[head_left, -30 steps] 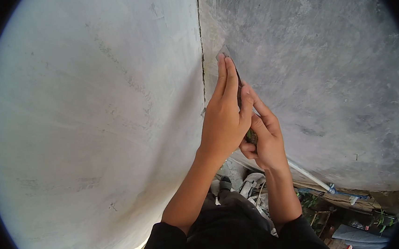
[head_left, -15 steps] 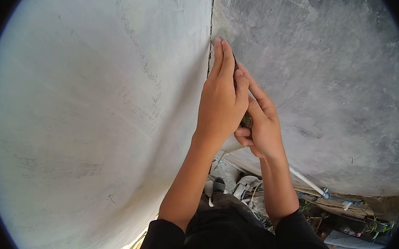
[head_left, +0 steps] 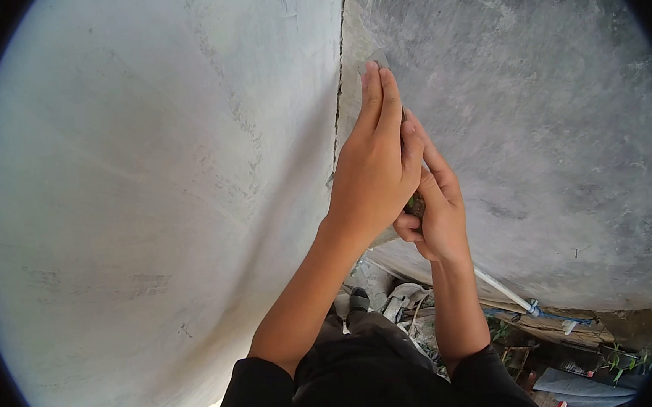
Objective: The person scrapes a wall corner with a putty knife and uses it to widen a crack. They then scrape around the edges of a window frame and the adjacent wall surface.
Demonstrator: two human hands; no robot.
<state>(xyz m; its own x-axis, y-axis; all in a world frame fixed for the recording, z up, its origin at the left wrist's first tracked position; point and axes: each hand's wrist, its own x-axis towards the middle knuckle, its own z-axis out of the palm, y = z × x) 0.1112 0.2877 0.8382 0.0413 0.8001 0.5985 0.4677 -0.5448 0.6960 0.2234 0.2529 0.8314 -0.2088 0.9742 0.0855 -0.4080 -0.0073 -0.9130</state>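
Note:
A trowel-like tool with a thin grey blade point(head_left: 381, 57) lies against the dark grey wall point(head_left: 534, 126), right of the cracked corner seam. My left hand point(head_left: 375, 161) presses on the blade with its fingers stretched and close together, covering most of it. Beside and below it, my right hand point(head_left: 440, 210) is wrapped round the tool's worn handle point(head_left: 416, 204). The pale wall point(head_left: 148, 179) rises on the left and meets the grey one at the seam.
Below the hands a white pipe point(head_left: 503, 289) with a blue tie runs along the grey wall's foot. Rubble and cloth-like scraps point(head_left: 406, 297) lie near my shoe point(head_left: 358, 300). Planks, plants and a grey sheet point(head_left: 586, 388) are at the lower right.
Both hands and the tool have shifted a little to the right, away from the seam. More of the crack shows beside my left hand.

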